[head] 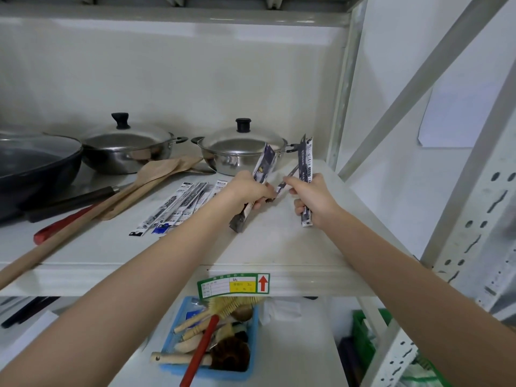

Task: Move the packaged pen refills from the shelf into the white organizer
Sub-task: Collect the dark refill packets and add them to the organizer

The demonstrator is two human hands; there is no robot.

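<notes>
Pen refills (305, 166) gripped, apparently several, in both closed hands (248, 188).

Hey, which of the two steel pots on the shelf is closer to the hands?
The right steel pot, directly behind the left hand; the left steel pot sits farther off, beside the dark wok.

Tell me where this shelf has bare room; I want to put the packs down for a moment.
Bare shelf lies along the front edge below both hands, left hand and right hand, reaching the right post. The left is crowded: loose refill packs, wooden spatulas, dark pan, two lidded pots.
</notes>
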